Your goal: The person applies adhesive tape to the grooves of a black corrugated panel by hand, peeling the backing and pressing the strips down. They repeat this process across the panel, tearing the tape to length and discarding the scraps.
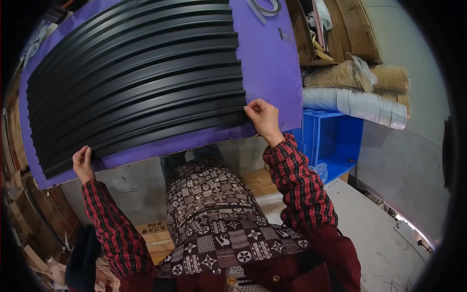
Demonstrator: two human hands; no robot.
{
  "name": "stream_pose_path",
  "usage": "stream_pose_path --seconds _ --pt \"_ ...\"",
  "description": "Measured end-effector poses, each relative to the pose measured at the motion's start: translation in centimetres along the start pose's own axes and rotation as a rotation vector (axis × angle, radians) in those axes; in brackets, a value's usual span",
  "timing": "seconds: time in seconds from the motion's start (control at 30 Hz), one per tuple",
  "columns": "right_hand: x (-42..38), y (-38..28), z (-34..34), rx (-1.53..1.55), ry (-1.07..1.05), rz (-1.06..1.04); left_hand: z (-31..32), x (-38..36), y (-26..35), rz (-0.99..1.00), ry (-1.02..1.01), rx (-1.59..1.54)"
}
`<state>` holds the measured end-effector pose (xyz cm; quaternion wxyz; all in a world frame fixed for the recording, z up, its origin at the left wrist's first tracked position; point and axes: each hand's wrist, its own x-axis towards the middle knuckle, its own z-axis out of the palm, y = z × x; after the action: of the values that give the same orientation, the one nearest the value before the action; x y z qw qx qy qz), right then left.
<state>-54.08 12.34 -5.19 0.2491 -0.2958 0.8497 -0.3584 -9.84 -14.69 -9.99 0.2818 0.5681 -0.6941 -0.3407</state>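
Black ribbed strips (141, 78) lie side by side across a purple tabletop (270, 73), with uneven ends along their right side. My right hand (264, 119) is closed in a pinch at the right end of the nearest strip, thumb and forefinger at its corner. At the near edge of the same strip, toward the left, my left hand (83, 164) has its thumb and fingers pressed together against the rim. The strip lies between the two hands, still flat on the table. Whether anything thin is also between the fingertips cannot be made out.
A roll of tape (265, 9) and a small dark piece (285, 34) lie at the table's far right. Beyond the right edge are wrapped rolls (360, 103), a cardboard box (360, 29) and a blue crate (335, 141). Cartons (153, 231) sit below the near edge.
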Motion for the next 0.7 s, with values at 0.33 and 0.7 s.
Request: stream_pose_path --seconds 0.33,0.7 --pt "-0.3 0.2 -0.1 -0.246 0.005 -0.134 23.7 -9.2 24.3 0.628 -0.217 -0.001" --pt "-0.3 0.5 0.5 -0.253 0.113 -0.287 28.9 -11.9 25.4 0.423 -0.372 0.067"
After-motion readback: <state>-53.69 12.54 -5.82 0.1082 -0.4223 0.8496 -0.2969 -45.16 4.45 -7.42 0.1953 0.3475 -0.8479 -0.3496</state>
